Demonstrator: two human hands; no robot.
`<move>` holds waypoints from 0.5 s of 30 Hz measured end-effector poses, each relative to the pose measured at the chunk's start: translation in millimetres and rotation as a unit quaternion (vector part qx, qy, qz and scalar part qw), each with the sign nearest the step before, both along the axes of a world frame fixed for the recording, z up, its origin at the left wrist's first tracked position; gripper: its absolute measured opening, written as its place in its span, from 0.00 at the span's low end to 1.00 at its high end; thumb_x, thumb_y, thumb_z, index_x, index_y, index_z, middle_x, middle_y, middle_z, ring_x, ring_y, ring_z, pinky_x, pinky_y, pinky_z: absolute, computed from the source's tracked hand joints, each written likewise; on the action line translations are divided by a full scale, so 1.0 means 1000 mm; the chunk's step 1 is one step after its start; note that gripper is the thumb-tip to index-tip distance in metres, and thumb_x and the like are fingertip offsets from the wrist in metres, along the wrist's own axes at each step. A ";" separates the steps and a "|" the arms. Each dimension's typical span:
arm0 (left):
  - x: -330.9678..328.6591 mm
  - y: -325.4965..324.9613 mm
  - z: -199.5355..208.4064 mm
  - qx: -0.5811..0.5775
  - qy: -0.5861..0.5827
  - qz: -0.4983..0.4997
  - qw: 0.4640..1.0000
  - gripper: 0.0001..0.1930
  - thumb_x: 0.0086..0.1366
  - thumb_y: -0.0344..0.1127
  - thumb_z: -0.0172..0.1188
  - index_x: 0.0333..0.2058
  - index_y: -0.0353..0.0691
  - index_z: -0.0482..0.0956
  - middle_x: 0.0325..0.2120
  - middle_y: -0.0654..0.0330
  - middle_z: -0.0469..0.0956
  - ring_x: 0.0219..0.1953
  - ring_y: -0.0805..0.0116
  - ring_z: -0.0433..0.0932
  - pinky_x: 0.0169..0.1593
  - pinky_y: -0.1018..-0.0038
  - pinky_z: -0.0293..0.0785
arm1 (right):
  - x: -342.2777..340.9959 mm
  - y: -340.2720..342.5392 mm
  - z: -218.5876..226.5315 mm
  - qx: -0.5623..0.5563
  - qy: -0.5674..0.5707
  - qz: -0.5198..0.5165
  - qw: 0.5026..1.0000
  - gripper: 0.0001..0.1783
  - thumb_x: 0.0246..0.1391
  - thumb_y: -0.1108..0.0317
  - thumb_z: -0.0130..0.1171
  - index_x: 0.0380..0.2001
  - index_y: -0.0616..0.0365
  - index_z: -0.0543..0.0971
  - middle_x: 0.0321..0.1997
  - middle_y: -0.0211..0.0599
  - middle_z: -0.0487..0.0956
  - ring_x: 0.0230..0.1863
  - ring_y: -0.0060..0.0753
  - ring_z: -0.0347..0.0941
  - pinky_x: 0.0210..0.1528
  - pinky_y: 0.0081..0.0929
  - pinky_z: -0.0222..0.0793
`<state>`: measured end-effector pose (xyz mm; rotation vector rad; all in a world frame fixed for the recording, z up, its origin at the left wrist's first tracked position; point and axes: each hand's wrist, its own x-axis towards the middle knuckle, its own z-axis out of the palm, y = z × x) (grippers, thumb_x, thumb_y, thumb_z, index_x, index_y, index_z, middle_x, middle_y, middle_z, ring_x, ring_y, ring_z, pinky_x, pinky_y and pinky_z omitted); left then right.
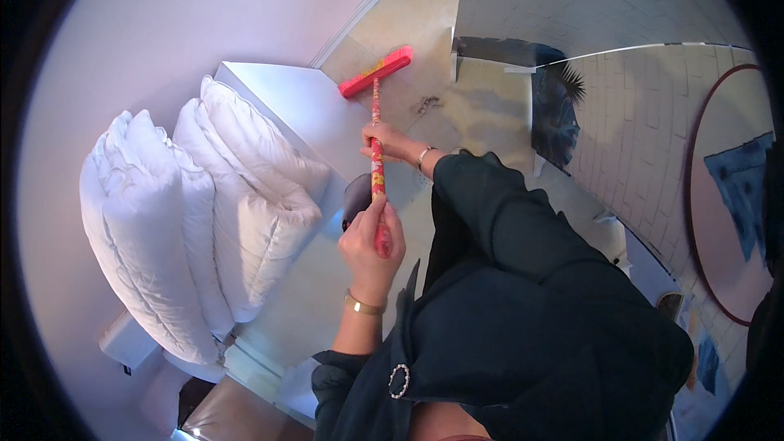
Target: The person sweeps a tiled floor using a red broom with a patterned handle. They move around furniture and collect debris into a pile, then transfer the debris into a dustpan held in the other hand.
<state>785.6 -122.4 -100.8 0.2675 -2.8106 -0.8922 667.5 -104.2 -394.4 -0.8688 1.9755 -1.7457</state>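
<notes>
Pale floor (408,8). Red broom (377,167) held over it; contact not readable. Its near end is clasped by the left hand (373,237), its shaft by the right hand (396,144) farther down; wide spacing advised. Dark debris (426,104), near the broom's head, best gathered in short strokes.

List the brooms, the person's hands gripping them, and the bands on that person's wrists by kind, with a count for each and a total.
Red broom: 1
Gripping hands: 2 (left hand, right hand)
Wrist bands: 2 (left band, right band)
Total: 5
</notes>
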 end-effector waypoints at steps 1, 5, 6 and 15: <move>0.004 0.001 0.003 0.003 -0.001 0.000 1.000 0.07 0.59 0.24 0.64 0.38 0.33 0.82 0.21 0.51 0.78 0.21 0.56 0.78 0.27 0.67 0.74 | 0.010 0.006 0.000 -0.010 0.024 -0.015 1.000 0.14 0.45 0.69 0.68 0.21 0.55 0.70 0.24 0.37 0.72 0.32 0.47 0.70 0.37 0.38 0.67; 0.026 0.017 0.031 0.026 -0.043 -0.019 0.999 0.07 0.58 0.25 0.64 0.37 0.33 0.82 0.20 0.51 0.78 0.20 0.55 0.78 0.26 0.66 0.74 | 0.053 0.042 0.016 -0.013 0.062 -0.054 0.997 0.14 0.45 0.70 0.66 0.19 0.55 0.68 0.23 0.39 0.71 0.31 0.48 0.69 0.35 0.40 0.66; 0.031 0.022 0.039 0.032 -0.067 -0.014 0.997 0.07 0.58 0.24 0.64 0.37 0.33 0.82 0.20 0.51 0.78 0.20 0.55 0.78 0.26 0.66 0.74 | 0.063 0.052 0.022 -0.018 0.065 -0.066 0.996 0.14 0.45 0.70 0.66 0.19 0.55 0.67 0.23 0.39 0.70 0.31 0.48 0.69 0.35 0.40 0.66; 0.037 0.012 0.087 0.045 -0.063 0.012 0.997 0.06 0.60 0.25 0.63 0.37 0.33 0.82 0.24 0.51 0.80 0.25 0.55 0.81 0.31 0.70 0.76 | 0.064 0.059 0.055 0.046 0.097 -0.031 0.994 0.14 0.46 0.66 0.62 0.16 0.54 0.68 0.22 0.40 0.72 0.32 0.48 0.70 0.36 0.42 0.68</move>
